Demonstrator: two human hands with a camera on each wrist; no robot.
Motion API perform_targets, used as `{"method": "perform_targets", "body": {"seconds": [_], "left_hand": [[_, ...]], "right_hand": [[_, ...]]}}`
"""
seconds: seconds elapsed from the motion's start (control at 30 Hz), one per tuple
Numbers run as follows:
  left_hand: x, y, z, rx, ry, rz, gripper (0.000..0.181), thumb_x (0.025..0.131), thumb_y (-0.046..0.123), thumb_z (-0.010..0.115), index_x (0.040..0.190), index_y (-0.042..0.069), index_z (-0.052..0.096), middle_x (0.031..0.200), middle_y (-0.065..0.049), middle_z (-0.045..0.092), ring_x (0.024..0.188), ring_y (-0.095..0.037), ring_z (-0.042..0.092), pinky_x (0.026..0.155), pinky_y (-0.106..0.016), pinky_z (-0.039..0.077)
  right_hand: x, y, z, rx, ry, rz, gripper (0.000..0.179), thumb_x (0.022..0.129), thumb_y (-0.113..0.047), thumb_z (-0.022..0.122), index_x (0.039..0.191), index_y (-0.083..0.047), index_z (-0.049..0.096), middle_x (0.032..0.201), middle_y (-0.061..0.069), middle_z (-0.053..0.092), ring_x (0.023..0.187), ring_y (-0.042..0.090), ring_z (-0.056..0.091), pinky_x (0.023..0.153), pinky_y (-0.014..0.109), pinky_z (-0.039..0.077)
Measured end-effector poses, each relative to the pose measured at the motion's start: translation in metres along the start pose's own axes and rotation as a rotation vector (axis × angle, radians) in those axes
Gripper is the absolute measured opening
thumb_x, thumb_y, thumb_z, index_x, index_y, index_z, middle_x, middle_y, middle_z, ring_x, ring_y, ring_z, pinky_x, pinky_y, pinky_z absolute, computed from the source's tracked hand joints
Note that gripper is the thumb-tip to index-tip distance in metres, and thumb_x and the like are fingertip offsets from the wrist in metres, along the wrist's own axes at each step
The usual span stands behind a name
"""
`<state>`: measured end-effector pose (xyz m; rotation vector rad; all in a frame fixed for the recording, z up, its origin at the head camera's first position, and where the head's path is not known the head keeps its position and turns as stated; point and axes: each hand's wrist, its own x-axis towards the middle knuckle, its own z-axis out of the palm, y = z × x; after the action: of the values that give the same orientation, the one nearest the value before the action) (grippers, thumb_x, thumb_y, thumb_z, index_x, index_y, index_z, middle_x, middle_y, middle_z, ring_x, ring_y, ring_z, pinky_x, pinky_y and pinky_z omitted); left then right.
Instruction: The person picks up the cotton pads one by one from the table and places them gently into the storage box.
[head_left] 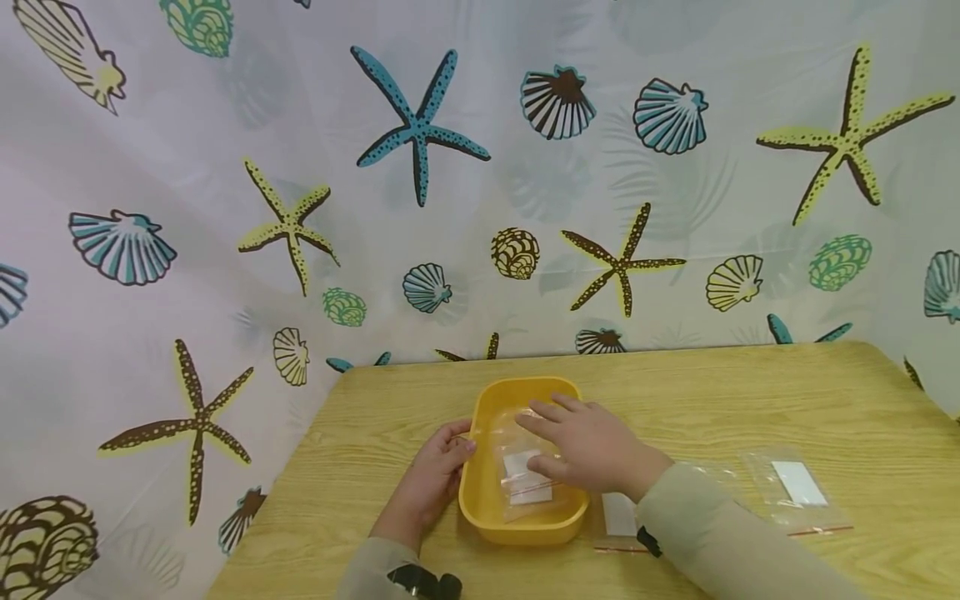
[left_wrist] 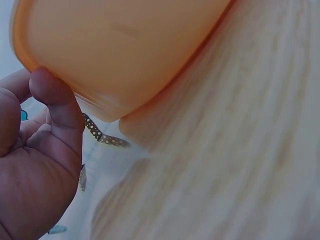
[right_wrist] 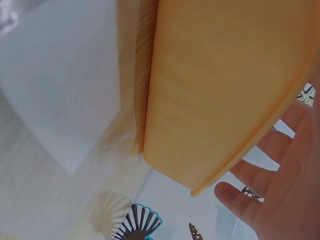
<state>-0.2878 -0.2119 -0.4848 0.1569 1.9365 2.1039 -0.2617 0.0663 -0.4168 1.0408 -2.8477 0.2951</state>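
Note:
A yellow plastic tray (head_left: pixel 480 500) with rounded corners stands on the wooden table, with several clear zip bags (head_left: pixel 517 477) holding white cards or sheets inside it. My left hand (head_left: pixel 437 473) grips the tray's left rim. Seen from the left wrist, the thumb of that hand (left_wrist: pixel 45 150) presses the rim, while its other fingers are partly hidden. Over the tray's right side my right hand (head_left: pixel 588 442) is spread out, palm down, above the bags. In the right wrist view, the fingers of the right hand (right_wrist: pixel 250 185) extend past the tray's rim and hold nothing.
Right of the tray, a zip bag with a white insert (head_left: pixel 618 515) lies partly under the right forearm. Farther right is another such bag (head_left: pixel 798 483). Behind the wooden table (head_left: pixel 397 400) hangs a curtain (head_left: pixel 465 317) printed with shells and starfish.

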Motion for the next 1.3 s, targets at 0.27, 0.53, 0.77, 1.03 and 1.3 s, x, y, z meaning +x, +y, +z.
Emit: {"method": "perform_targets", "body": {"seconds": [0.27,0.53,0.77,1.03,1.3], "left_hand": [[0.001,-0.001,0.001,0.003,0.017,0.004,0.045,0.104,0.013,0.057,0.147,0.005,0.044,0.114,-0.017,0.055,0.093,-0.021,0.059,0.078,-0.029,0.056],[0.001,-0.003,0.0,-0.003,0.006,0.008,0.046,0.105,0.011,0.056,0.148,0.005,0.042,0.121,-0.02,0.054,0.102,-0.024,0.06,0.086,-0.032,0.056],[0.003,-0.001,0.0,0.002,0.011,-0.003,0.046,0.105,0.013,0.056,0.148,0.006,0.042,0.122,-0.02,0.055,0.105,-0.024,0.059,0.089,-0.033,0.055],[0.001,0.0,0.001,-0.004,0.003,0.011,0.045,0.105,0.01,0.053,0.149,0.004,0.041,0.12,-0.021,0.055,0.102,-0.024,0.061,0.085,-0.033,0.057],[0.0,0.001,0.002,-0.003,0.005,0.02,0.045,0.106,0.01,0.053,0.149,0.006,0.042,0.114,-0.019,0.056,0.09,-0.02,0.062,0.076,-0.03,0.057]], "right_hand": [[-0.003,0.0,-0.002,-0.026,0.002,0.001,0.063,0.102,-0.057,0.048,0.157,-0.027,0.041,0.159,0.005,0.04,0.145,0.035,0.034,0.111,0.061,0.033],[-0.01,0.003,-0.006,-0.021,0.028,-0.004,0.061,0.102,-0.056,0.047,0.155,-0.025,0.043,0.159,0.006,0.039,0.145,0.035,0.034,0.111,0.06,0.033],[-0.019,0.012,-0.009,-0.013,0.063,-0.001,0.06,0.102,-0.054,0.05,0.154,-0.022,0.046,0.158,0.01,0.04,0.144,0.037,0.035,0.112,0.06,0.032],[-0.038,0.023,-0.01,-0.035,0.1,-0.012,0.061,0.103,-0.055,0.048,0.153,-0.02,0.047,0.158,0.009,0.04,0.143,0.037,0.037,0.111,0.059,0.034],[-0.06,0.03,-0.012,-0.009,0.113,0.021,0.06,0.102,-0.053,0.052,0.153,-0.022,0.047,0.159,0.009,0.039,0.144,0.037,0.035,0.11,0.062,0.033]]}}
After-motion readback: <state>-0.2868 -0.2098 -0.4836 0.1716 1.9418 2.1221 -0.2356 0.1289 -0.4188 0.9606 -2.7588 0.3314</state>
